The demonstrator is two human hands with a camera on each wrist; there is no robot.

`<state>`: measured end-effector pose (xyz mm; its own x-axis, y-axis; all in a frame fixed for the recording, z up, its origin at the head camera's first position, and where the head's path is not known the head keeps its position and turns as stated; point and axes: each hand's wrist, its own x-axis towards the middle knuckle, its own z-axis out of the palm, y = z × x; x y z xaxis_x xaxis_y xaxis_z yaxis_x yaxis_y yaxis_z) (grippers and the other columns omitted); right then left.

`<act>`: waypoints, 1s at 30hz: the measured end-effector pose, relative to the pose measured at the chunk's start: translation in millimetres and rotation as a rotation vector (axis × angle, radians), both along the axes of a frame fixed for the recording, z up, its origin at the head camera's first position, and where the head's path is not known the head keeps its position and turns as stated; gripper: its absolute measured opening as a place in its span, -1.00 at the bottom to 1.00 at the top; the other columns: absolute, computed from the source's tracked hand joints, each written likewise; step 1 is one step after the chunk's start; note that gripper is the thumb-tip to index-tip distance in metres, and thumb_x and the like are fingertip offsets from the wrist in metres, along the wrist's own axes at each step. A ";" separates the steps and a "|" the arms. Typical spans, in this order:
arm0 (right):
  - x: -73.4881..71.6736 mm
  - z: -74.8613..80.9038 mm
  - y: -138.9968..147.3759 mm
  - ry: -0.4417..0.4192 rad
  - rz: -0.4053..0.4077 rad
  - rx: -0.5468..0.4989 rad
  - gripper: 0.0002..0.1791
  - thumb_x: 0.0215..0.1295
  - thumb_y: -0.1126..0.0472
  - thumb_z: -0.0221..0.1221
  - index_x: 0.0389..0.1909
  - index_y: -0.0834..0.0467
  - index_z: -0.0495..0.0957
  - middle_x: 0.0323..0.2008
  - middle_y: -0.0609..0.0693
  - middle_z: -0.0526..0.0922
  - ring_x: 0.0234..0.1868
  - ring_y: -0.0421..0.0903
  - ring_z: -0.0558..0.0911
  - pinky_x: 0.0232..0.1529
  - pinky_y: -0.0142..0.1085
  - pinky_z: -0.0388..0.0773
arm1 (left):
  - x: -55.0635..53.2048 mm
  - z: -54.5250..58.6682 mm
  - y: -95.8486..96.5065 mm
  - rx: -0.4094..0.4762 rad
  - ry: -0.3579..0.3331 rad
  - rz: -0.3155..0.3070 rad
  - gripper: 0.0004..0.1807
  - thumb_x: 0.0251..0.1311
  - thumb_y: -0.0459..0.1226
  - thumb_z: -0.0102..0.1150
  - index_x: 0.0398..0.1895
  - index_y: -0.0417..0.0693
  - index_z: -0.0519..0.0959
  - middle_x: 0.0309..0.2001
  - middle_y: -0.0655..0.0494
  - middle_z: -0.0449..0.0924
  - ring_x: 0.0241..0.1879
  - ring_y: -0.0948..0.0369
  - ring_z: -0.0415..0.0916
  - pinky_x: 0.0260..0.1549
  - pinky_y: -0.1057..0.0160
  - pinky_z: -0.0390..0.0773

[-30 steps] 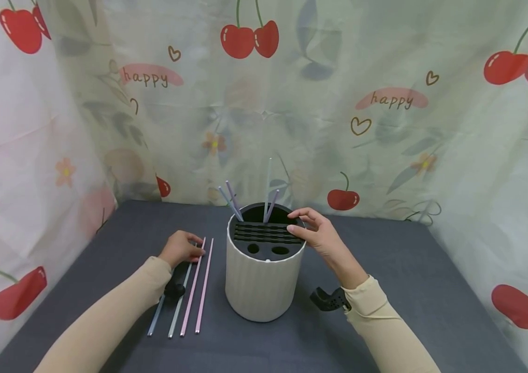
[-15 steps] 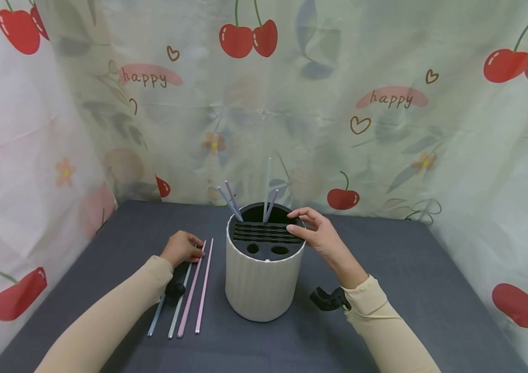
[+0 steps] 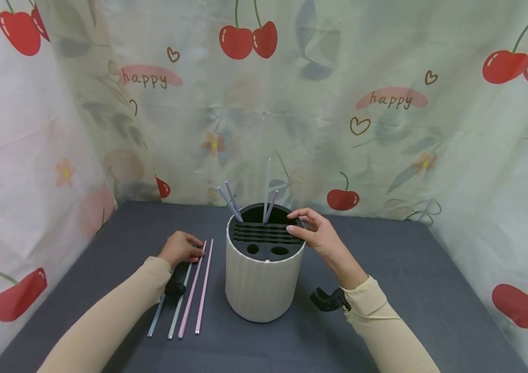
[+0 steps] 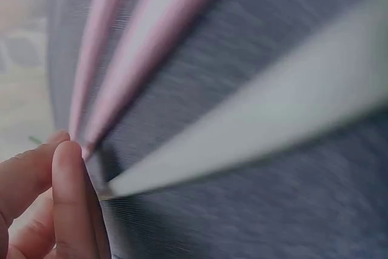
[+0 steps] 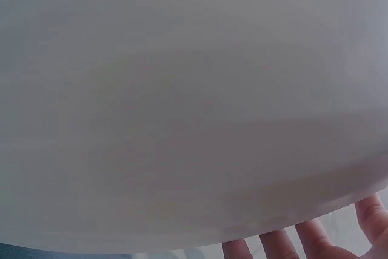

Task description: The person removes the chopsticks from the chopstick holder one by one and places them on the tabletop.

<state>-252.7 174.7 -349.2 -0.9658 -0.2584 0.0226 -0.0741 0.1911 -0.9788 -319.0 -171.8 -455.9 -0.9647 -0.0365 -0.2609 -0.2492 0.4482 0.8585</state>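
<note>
My left hand [image 3: 181,247] pinches the narrow far end of a pink chopstick [image 3: 192,291] lying on the dark cloth. In the left wrist view, the fingertips [image 4: 68,162] meet at that end. Just right of it lies a second pink chopstick [image 3: 204,287]. To its left are a pale blue-green chopstick [image 3: 176,320] and a bluer chopstick [image 3: 155,319], partly hidden by the wrist camera. My right hand [image 3: 319,235] grips the rim of a ribbed white utensil holder [image 3: 264,290], thumb on its black slotted top. The holder's wall fills most of the right wrist view.
Several sticks stand in the holder's rear opening, among them a tall pale stick [image 3: 268,186] and a purple stick [image 3: 272,203]. Two round holes lie in front of the slots. A printed cherry curtain [image 3: 264,114] hangs behind the dark-covered table [image 3: 399,269] and along both sides.
The near end of the left pink chopstick has shifted slightly left toward the pale one. The right hand and the holder have stayed in place.
</note>
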 end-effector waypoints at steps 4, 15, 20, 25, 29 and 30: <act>0.5 -0.3 -0.6 0.000 0.003 -0.002 -0.65 0.32 0.14 0.22 0.07 0.15 0.44 0.46 0.14 0.11 0.47 0.14 0.11 0.29 0.18 0.33 | 3.8 18.4 -3.0 0.142 0.024 -0.010 -0.60 0.19 -0.43 0.25 0.11 -0.38 0.51 -0.19 -0.15 0.65 -0.44 0.29 0.64 -0.31 0.25 0.71; 1.5 1.1 -0.7 -0.004 -0.020 0.001 -0.69 0.31 0.14 0.22 0.03 0.07 0.47 0.45 0.11 0.15 0.45 0.12 0.16 0.28 0.17 0.34 | 36.7 125.9 18.4 0.550 0.361 -0.142 -0.60 0.18 -0.28 0.31 0.10 -0.11 0.55 -0.27 0.19 0.62 -0.24 0.28 0.66 -0.08 0.28 0.66; 1.6 0.6 -1.0 0.001 -0.017 0.000 -0.68 0.31 0.13 0.23 0.03 0.07 0.47 0.44 0.11 0.15 0.44 0.13 0.18 0.27 0.17 0.35 | 58.6 147.2 30.0 0.553 0.487 -0.214 -0.70 0.17 -0.33 0.32 0.00 -0.04 0.62 -0.26 0.20 0.63 -0.25 0.29 0.66 -0.12 0.29 0.67; 1.8 0.5 -1.0 0.006 -0.012 -0.003 -0.69 0.31 0.12 0.24 0.03 0.06 0.47 0.44 0.11 0.15 0.44 0.14 0.17 0.27 0.17 0.35 | 69.4 145.3 41.1 0.513 0.549 -0.245 -0.76 0.15 -0.41 0.31 -0.11 -0.03 0.62 -0.27 0.26 0.65 -0.26 0.32 0.63 -0.15 0.30 0.67; 1.1 0.4 -1.0 0.007 -0.006 -0.003 -0.70 0.31 0.12 0.23 0.02 0.05 0.48 0.45 0.11 0.14 0.45 0.13 0.16 0.26 0.16 0.36 | 70.6 139.0 48.9 0.501 0.559 -0.247 -0.79 0.12 -0.42 0.33 -0.18 -0.04 0.61 -0.26 0.29 0.66 -0.24 0.32 0.63 -0.10 0.27 0.66; 1.1 0.5 -1.0 0.007 -0.004 -0.003 -0.70 0.31 0.12 0.23 0.02 0.05 0.48 0.45 0.11 0.14 0.45 0.13 0.16 0.26 0.16 0.37 | 70.7 137.7 50.6 0.496 0.562 -0.246 -0.79 0.12 -0.42 0.33 -0.19 -0.05 0.61 -0.26 0.29 0.66 -0.24 0.31 0.63 -0.10 0.27 0.66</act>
